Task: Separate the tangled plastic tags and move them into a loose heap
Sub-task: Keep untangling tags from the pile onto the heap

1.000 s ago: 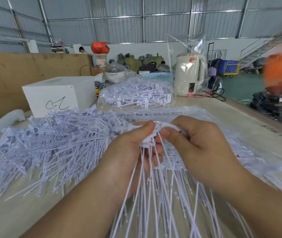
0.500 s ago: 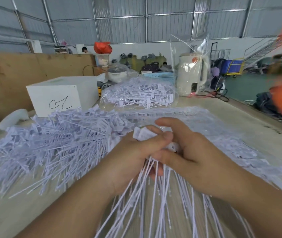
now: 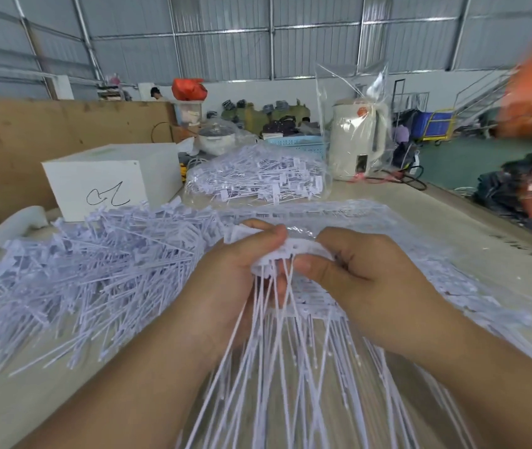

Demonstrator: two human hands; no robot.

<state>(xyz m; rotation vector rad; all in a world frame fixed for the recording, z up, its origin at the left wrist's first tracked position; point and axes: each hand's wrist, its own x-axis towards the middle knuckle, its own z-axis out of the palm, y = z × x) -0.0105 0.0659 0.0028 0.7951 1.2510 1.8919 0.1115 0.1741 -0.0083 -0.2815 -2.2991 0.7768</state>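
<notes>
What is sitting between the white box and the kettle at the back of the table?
In the head view, a clear bag full of white plastic tags lies between the white box and the cream kettle.

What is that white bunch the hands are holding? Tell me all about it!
The bunch of tags is thin pale plastic: flat heads joined in a row on top, long stringy tails fanning down toward the camera. The left hand and right hand pinch its heads from either side, above the table.

The white box (image 3: 109,179) bears a handwritten black scrawl, possibly "a2"; nothing else is legible.
</notes>
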